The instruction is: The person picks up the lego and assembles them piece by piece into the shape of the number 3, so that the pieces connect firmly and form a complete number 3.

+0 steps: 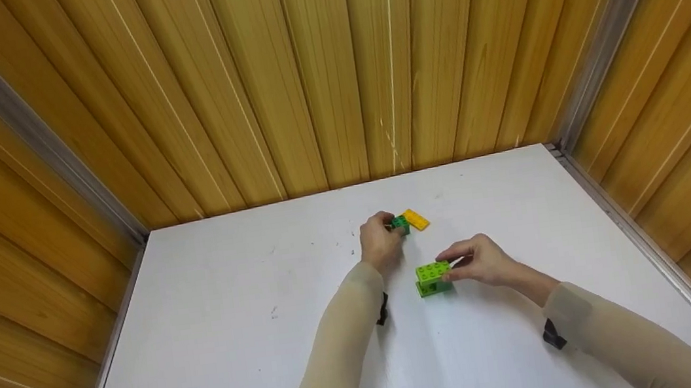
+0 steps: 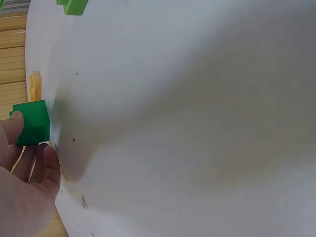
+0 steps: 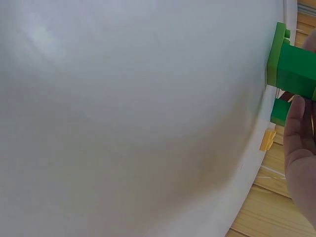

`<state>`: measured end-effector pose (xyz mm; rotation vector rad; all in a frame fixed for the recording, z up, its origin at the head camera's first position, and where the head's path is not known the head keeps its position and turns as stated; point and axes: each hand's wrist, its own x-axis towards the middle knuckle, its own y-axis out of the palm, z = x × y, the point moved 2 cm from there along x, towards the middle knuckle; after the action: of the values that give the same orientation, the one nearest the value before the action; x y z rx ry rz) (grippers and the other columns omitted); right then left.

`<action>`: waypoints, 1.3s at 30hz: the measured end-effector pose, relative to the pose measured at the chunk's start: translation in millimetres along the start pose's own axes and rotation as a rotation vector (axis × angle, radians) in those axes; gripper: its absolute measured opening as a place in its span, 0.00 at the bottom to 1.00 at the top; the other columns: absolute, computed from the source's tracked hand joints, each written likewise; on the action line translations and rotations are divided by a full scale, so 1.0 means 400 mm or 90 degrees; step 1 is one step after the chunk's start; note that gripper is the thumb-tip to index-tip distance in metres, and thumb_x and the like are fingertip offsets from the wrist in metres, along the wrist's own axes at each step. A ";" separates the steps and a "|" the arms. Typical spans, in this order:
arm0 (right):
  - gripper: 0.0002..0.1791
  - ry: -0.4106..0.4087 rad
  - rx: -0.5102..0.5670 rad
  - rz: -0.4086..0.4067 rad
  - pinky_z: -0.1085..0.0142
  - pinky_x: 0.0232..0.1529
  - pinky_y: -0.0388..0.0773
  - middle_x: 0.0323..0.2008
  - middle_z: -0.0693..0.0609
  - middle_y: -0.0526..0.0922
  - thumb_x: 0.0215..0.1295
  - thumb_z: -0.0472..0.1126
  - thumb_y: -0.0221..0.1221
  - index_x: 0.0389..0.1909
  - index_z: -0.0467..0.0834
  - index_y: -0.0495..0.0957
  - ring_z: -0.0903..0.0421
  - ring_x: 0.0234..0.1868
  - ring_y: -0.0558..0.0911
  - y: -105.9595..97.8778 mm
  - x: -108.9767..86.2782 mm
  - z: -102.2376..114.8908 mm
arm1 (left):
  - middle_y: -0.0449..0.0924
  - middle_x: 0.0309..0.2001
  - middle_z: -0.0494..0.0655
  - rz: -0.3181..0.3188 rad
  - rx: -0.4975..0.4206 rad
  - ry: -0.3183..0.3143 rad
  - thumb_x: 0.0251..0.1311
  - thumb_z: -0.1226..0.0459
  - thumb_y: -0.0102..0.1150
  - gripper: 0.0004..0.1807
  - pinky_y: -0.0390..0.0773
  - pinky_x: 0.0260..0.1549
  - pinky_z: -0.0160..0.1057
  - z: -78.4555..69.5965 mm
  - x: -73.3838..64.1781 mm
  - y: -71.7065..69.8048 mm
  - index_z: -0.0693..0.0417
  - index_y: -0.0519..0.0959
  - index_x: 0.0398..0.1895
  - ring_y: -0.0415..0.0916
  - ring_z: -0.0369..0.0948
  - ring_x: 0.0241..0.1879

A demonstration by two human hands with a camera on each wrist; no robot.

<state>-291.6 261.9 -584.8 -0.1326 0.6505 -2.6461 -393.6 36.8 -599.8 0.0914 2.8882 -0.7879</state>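
In the head view, my left hand (image 1: 380, 242) pinches a dark green building brick (image 1: 400, 223) at the back of the table. The left wrist view has the thumb on one side of that brick (image 2: 37, 118) and fingers below it. Right beside it lies a flat yellow brick (image 1: 416, 219). Nearer to me stands a small stack with a light green studded brick (image 1: 432, 271) on top. My right hand (image 1: 484, 261) grips this top brick at its right end, thumb and fingers on opposite sides. A dark green block (image 3: 295, 69) sits in the stack's middle, above a light green base plate (image 3: 275, 54).
Everything lies on a white table (image 1: 205, 343) with small dark marks. Yellow wood-look panels (image 1: 325, 78) wall in its back and sides, joined by grey metal strips at the corners. Dark straps show under both beige sleeves (image 1: 338, 346).
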 end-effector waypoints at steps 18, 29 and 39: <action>0.23 -0.023 0.004 0.006 0.73 0.54 0.88 0.58 0.36 0.93 0.66 0.37 0.80 0.60 0.34 0.90 0.69 0.53 0.90 -0.011 -0.002 0.000 | 0.89 0.57 0.47 0.029 0.007 0.082 0.72 0.61 0.76 0.15 0.87 0.64 0.45 -0.023 -0.034 -0.032 0.49 0.87 0.59 0.84 0.41 0.55; 0.24 -0.015 0.002 0.010 0.75 0.53 0.87 0.58 0.37 0.93 0.67 0.38 0.79 0.61 0.33 0.89 0.62 0.54 0.90 -0.003 0.000 -0.004 | 0.90 0.51 0.43 0.083 -0.025 0.111 0.68 0.63 0.79 0.13 0.87 0.67 0.46 -0.032 -0.090 -0.058 0.45 0.87 0.51 0.84 0.41 0.53; 0.23 -0.013 0.001 0.001 0.75 0.53 0.87 0.58 0.36 0.93 0.67 0.37 0.79 0.60 0.34 0.90 0.46 0.58 0.91 0.000 0.005 -0.009 | 0.91 0.53 0.41 0.095 -0.091 0.122 0.69 0.60 0.79 0.14 0.88 0.66 0.46 -0.041 -0.136 -0.085 0.41 0.89 0.55 0.86 0.40 0.55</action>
<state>-294.0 262.7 -587.9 -0.1591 0.6409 -2.6406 -345.3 14.8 -560.5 0.3804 3.0603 -0.5736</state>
